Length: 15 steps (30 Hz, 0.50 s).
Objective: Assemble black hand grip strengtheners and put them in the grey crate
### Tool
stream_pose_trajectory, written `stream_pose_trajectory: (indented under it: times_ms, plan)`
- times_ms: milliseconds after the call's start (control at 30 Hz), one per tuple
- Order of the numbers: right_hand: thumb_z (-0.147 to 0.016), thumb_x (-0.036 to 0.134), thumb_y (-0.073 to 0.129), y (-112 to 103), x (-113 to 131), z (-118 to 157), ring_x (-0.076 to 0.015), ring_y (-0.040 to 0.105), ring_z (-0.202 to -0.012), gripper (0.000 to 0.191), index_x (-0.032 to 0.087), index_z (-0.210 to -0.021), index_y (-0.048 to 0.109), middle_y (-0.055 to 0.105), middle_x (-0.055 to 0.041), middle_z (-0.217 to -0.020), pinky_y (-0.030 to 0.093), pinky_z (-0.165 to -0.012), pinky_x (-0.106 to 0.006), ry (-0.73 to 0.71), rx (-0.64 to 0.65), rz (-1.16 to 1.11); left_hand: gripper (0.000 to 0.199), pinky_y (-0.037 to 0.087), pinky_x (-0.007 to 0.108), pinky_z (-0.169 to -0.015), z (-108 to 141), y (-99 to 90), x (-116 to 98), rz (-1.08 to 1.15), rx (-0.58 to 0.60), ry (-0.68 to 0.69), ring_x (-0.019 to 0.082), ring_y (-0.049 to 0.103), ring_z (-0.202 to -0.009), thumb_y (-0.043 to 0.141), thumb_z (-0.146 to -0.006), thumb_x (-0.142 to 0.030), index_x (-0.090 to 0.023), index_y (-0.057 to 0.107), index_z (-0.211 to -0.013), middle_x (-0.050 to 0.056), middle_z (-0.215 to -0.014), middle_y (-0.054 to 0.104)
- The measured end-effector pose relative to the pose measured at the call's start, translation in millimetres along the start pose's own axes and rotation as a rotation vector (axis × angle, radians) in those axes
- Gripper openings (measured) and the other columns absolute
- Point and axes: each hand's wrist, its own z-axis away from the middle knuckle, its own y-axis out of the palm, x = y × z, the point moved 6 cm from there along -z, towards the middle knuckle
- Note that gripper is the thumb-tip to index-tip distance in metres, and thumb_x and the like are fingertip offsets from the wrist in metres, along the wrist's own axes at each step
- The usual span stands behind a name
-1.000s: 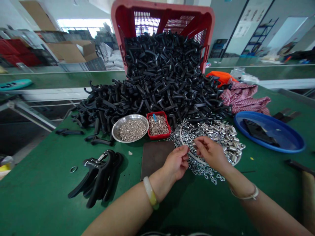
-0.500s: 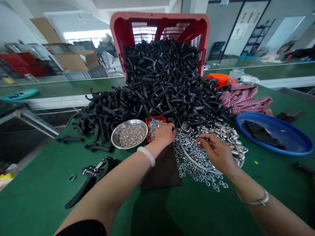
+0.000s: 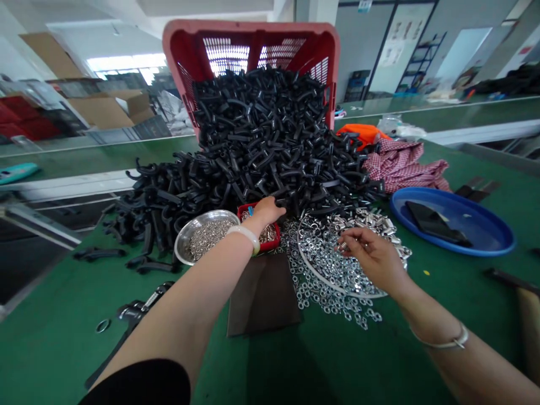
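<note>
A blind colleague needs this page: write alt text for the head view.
A person's left hand reaches over a red box to a heap of black parts spilling from a red crate, while the right hand pinches a small metal piece over a tray of metal bits. A silver bowl and a dark pad sit on the green table.

Camera, one, head-worn: looks from above the near side of the table (image 3: pixel 337 360), forward and down. Closest: forearms (image 3: pixel 202 287), near left and near right. Mid-range: left hand (image 3: pixel 268 212), right hand (image 3: pixel 375 256). Far: crate (image 3: pixel 253 26), mouth facing the lens; room (image 3: pixel 358 42) behind.
</note>
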Motion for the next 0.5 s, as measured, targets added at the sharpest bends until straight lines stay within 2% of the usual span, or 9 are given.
stream_pose_trajectory:
  times_ms: [100,167,300,400,500]
  plan:
    - [-0.081,0.044,0.053,3,7,-6,-0.0176,0.060,-0.073,0.023,0.022,-0.090,0.055,0.059,-0.0045,-0.083,0.055,-0.066,-0.036,0.019,-0.035,-0.094,0.035,0.046,0.024,-0.067,4,3.2,-2,0.031,0.068,0.021,0.017,0.063,-0.075,0.063,-0.067,-0.023,-0.014,0.061,-0.101,0.008,-0.090,0.068]
    - [-0.080,0.045,0.054,4,13,-8,-0.0178,0.060,-0.073,0.025,0.022,-0.089,0.055,0.058,-0.0045,-0.083,0.056,-0.065,-0.036,0.027,-0.048,-0.123,0.033,0.046,0.024,-0.068,9,8.4,-9,0.022,0.080,0.018,0.017,0.063,-0.075,0.062,-0.069,-0.023,-0.014,0.061,-0.101,0.008,-0.086,0.068]
    - [-0.078,0.044,0.056,2,20,-4,-0.0180,0.061,-0.073,0.023,0.023,-0.088,0.055,0.058,-0.0044,-0.083,0.056,-0.065,-0.036,0.035,-0.058,-0.128,0.037,0.045,0.034,-0.078,19,20.3,-28,-0.052,0.050,0.004,0.027,0.060,-0.093,0.062,-0.070,-0.032,-0.010,0.062,-0.099,0.018,-0.100,0.064]
    - [-0.079,0.043,0.055,-1,21,-1,-0.0181,0.061,-0.074,0.022,0.023,-0.088,0.054,0.058,-0.0043,-0.083,0.055,-0.065,-0.035,0.039,-0.056,-0.139,0.034,0.043,0.037,-0.080,20,28.3,-38,-0.094,0.054,-0.012,0.031,0.059,-0.097,0.061,-0.069,-0.024,-0.008,0.061,-0.099,0.023,-0.102,0.062]
    - [-0.079,0.043,0.055,-7,18,1,-0.0179,0.060,-0.074,0.023,0.022,-0.088,0.055,0.058,-0.0045,-0.084,0.055,-0.064,-0.034,0.029,-0.072,-0.140,0.030,0.043,0.036,-0.079,16,26.7,-41,-0.117,0.072,-0.026,0.031,0.059,-0.096,0.061,-0.067,-0.018,-0.008,0.062,-0.095,0.022,-0.100,0.063]
